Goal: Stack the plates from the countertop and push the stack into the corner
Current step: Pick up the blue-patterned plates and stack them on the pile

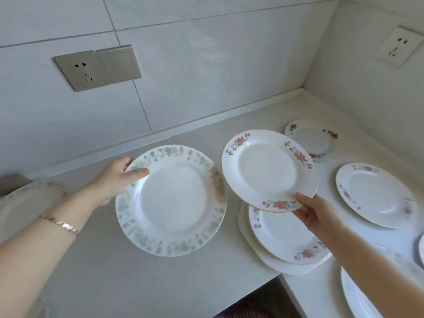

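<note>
The big plate (171, 200) in the middle is white, and a ring of pale blue and tan leaves and flowers is seen all round its rim. The tilted plate (268, 169) just right of it is white, with bunches of pink, purple and yellow flowers and a thin orange edge. The same pink flowers are seen on the stack (284, 235) near it and on the right plate (376, 195). Small red flowers are painted on the far plate (312, 140). The desk (160, 283) is coloured pale grey-white. A silver socket (97, 67) and a white socket (399, 47) are set in white wall tiles (206, 65) with thin grey lines.
</note>
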Demonstrator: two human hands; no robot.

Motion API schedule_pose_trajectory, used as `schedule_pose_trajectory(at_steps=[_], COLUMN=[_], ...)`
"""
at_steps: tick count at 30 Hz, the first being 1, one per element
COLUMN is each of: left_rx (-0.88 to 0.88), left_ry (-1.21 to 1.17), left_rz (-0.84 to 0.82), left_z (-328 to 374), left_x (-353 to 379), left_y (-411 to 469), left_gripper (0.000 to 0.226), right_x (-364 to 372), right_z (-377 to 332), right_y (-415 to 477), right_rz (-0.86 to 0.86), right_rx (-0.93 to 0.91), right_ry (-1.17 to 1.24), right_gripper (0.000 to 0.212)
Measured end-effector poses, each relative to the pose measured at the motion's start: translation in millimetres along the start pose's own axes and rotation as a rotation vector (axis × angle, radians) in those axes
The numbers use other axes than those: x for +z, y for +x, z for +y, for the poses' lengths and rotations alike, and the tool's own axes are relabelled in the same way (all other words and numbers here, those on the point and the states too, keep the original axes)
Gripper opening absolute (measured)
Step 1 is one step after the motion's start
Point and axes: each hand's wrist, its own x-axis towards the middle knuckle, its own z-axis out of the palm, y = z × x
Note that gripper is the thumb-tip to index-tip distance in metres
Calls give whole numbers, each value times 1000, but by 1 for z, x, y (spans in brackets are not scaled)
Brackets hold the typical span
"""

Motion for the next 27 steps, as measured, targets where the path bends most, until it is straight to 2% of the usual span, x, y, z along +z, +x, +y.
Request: schedule_pose_trajectory(at_steps=[5,12,16,21,23,27], left_rx=[-133,-226,-245,-222,-159,-41], left_ry=[-264,-319,-246,-149,-29,335], left_rz=[84,16,17,-1,-20,-67], left_z=[12,29,27,21,21,24], left_x=[103,216,252,272,273,271], left_y=[-6,-7,-7,-4,-4,-4], left_gripper=[15,14,20,16,17,36], right_x=[-44,-97,-117,-131,-133,-135], right_z=[-36,-48,-46,-46,-47,-50], right_y=[-5,-2,4,13,15,19], right_rz=[14,103,111,133,145,148], right_rx=[-85,-91,-82,-67,-66,-75], right_ry=[131,240,246,240,229,219], right_gripper=[20,19,20,18,17,17])
